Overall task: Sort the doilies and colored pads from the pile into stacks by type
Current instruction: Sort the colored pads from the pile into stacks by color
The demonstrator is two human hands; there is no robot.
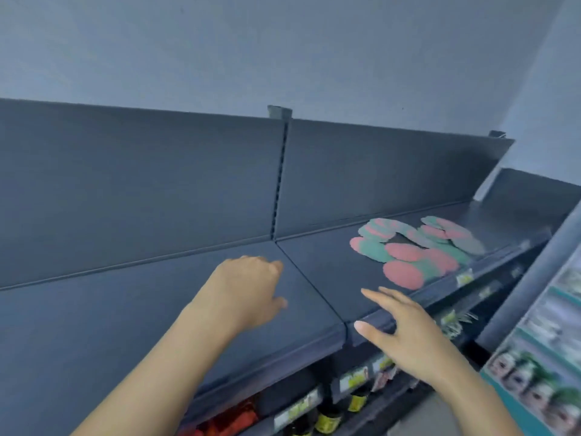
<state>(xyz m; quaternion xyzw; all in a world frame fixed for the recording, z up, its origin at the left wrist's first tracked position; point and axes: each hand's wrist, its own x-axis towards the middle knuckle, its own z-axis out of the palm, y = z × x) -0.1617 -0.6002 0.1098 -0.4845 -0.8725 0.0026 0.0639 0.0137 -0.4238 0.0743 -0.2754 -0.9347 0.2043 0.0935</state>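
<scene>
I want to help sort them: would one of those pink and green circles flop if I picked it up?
The pink and green pads look thin and lie flat, overlapping, so one is probably light and bendy. Lying flat on the shelf, they seem unlikely to roll. A push may slide several together.

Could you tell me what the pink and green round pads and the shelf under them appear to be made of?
Round pads: probably felt or thin foam. They are flat, matte pink and green discs without shine, lying thin and overlapped, but blur hides the texture.
Shelf: likely painted sheet metal. It has a smooth, dark grey matte surface and a folded front lip, with a slotted upright behind.
</scene>
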